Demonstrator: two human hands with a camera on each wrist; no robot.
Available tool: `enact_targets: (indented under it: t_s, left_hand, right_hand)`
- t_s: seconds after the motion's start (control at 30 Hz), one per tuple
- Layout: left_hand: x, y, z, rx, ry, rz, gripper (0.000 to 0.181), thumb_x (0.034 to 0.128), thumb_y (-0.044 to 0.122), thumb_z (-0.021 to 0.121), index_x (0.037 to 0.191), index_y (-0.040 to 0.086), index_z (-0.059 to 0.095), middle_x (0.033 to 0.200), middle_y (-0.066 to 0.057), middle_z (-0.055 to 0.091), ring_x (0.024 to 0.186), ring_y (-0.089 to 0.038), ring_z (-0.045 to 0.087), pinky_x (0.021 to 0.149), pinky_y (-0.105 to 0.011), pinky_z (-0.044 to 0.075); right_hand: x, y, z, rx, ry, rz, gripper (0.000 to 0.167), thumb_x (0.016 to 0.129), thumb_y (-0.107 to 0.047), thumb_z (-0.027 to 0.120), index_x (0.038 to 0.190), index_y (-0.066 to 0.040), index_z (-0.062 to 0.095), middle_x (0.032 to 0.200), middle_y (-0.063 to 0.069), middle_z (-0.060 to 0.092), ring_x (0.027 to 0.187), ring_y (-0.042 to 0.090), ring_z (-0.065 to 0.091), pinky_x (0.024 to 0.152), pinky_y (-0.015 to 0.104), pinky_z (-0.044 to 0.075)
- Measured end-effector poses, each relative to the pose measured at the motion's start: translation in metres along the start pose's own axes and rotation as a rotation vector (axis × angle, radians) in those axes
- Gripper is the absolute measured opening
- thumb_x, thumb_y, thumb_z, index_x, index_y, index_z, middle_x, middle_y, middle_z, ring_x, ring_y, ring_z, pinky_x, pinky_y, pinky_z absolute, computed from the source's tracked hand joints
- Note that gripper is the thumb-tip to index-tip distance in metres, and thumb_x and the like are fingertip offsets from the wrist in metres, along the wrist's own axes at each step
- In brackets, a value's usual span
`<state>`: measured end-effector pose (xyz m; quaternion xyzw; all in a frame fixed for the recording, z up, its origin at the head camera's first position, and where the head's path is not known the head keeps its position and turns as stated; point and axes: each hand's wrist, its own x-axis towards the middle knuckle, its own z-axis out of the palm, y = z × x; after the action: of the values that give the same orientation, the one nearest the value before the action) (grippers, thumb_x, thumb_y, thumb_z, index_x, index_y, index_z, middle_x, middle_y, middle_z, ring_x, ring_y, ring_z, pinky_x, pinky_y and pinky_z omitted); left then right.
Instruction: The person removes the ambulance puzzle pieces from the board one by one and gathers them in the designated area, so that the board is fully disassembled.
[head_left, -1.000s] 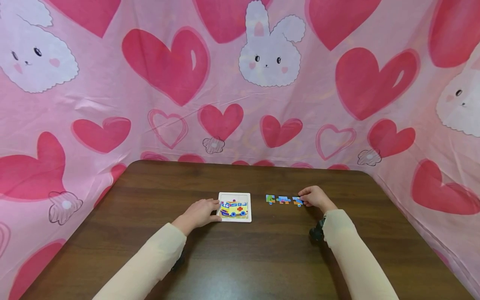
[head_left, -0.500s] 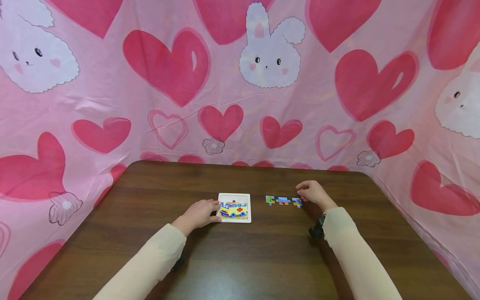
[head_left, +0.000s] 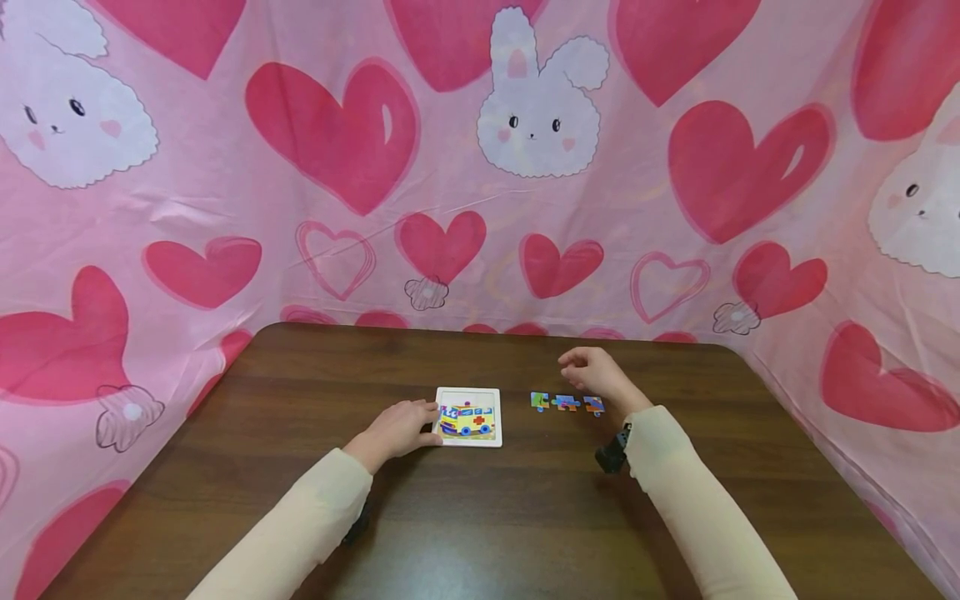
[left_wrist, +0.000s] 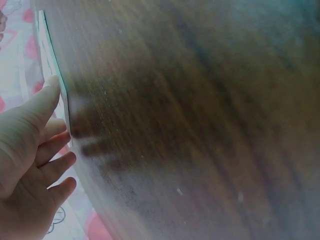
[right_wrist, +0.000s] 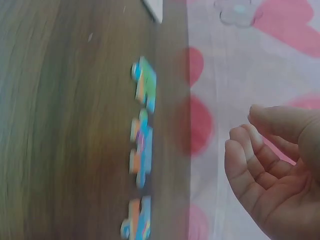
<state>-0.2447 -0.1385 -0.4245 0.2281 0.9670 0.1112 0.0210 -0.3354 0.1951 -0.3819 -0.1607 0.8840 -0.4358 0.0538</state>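
A white-framed jigsaw tray (head_left: pixel 468 417) with a yellow ambulance picture lies flat on the table. My left hand (head_left: pixel 401 427) rests at its left side, thumb and fingertips touching the frame; in the left wrist view the thumb (left_wrist: pixel 47 97) lies along the edge. To the right of the tray, three loose jigsaw pieces sit in a row: a green one (head_left: pixel 540 402), a middle blue-and-orange one (head_left: pixel 566 402) and a right blue-and-orange one (head_left: pixel 593 405). My right hand (head_left: pixel 600 375) hovers just behind the pieces, fingers loosely bent and holding nothing.
The dark brown wooden table (head_left: pixel 480 517) stretches around the tray and pieces. Behind it and at both sides hangs a pink cloth (head_left: pixel 465 192) printed with hearts and rabbits. A dark wrist device (head_left: pixel 613 454) sits under my right sleeve.
My right hand has left the rightmost jigsaw piece, risen and moved left over the row. The pieces stay in place. My left hand has stayed at the tray.
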Motion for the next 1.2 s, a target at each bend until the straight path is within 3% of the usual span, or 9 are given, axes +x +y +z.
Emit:
enact_targets:
  t_s: [0.27,0.4,0.6,0.87,1.2]
  left_hand:
    - [0.0,-0.001,0.0,0.01,-0.001,-0.001,0.046,0.0811,0.035,0.069,0.117,0.006,0.063,0.128,-0.012,0.053,0.12,-0.032,0.045,0.096,-0.046,0.035]
    - [0.0,-0.001,0.001,0.009,0.002,0.003,0.046,0.0813,0.035,0.068,0.116,0.006,0.063,0.127,-0.012,0.053,0.119,-0.032,0.046,0.096,-0.046,0.035]
    - [0.001,-0.001,0.0,0.015,0.006,0.008,0.044,0.0815,0.035,0.068,0.115,0.007,0.064,0.127,-0.012,0.054,0.119,-0.031,0.046,0.096,-0.045,0.035]
    - [0.002,-0.001,0.0,0.007,-0.006,-0.005,0.046,0.0815,0.036,0.068,0.117,0.007,0.063,0.128,-0.012,0.053,0.12,-0.032,0.045,0.096,-0.046,0.035]
    - [0.002,-0.001,-0.001,-0.001,-0.016,-0.012,0.049,0.0813,0.037,0.068,0.12,0.007,0.061,0.128,-0.012,0.052,0.119,-0.031,0.046,0.096,-0.046,0.036]
  right_hand:
    - [0.007,-0.028,0.025,0.006,-0.041,-0.029,0.023,0.087,-0.005,0.062,0.107,0.005,0.06,0.081,0.01,0.059,0.072,0.026,0.058,0.067,0.033,0.051]
    - [0.009,-0.038,0.039,-0.001,-0.067,-0.025,0.023,0.087,-0.007,0.062,0.107,0.003,0.061,0.08,0.007,0.058,0.07,0.023,0.057,0.066,0.033,0.051]
    - [0.011,-0.05,0.061,-0.039,-0.109,-0.062,0.022,0.086,-0.006,0.063,0.107,0.003,0.061,0.078,0.008,0.057,0.066,0.019,0.053,0.068,0.042,0.05]
    - [0.014,-0.06,0.094,-0.067,-0.179,-0.072,0.022,0.085,-0.007,0.064,0.106,0.001,0.062,0.077,0.005,0.054,0.064,0.017,0.05,0.057,0.028,0.045]
    - [0.015,-0.066,0.119,-0.131,-0.238,-0.104,0.022,0.084,-0.009,0.066,0.105,-0.002,0.064,0.077,0.003,0.054,0.07,0.018,0.049,0.061,0.026,0.043]
